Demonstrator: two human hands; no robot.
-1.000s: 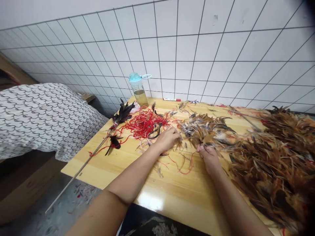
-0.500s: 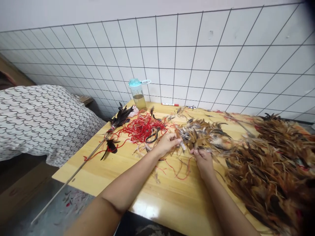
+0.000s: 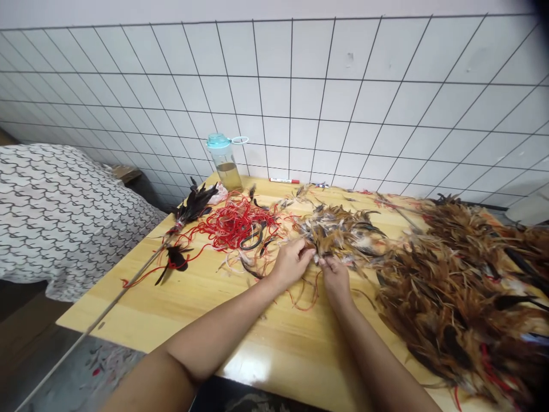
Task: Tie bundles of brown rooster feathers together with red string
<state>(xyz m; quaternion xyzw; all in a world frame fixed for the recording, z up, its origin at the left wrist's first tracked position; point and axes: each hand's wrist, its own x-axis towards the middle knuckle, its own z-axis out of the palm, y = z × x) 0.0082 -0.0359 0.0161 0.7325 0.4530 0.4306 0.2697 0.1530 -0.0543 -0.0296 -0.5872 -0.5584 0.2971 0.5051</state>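
Observation:
At the middle of the wooden table [image 3: 266,332], my left hand [image 3: 292,263] and my right hand [image 3: 335,279] meet with fingertips almost touching. Both are closed in a pinch around the pale lower ends of some brown feathers [image 3: 322,243]. Fingers partly cover the grip, so the exact number of feathers does not show. Right behind them spreads a loose pile of brown and grey feathers [image 3: 360,226]. A thin red string [image 3: 305,308] curls on the wood between my wrists.
Red string lies tangled [image 3: 234,220] on the left, near a stick [image 3: 115,300] with black feathers [image 3: 195,203]. A bottle [image 3: 229,174] and a marker [image 3: 283,181] stand and lie by the tiled wall. Brown feather bundles [image 3: 446,280] fill the right. A person's patterned clothing [image 3: 72,212] shows far left.
My hands have come closer together, and the fingertips now meet at the feathers' ends. The whole view has shifted, so the table things appear farther left.

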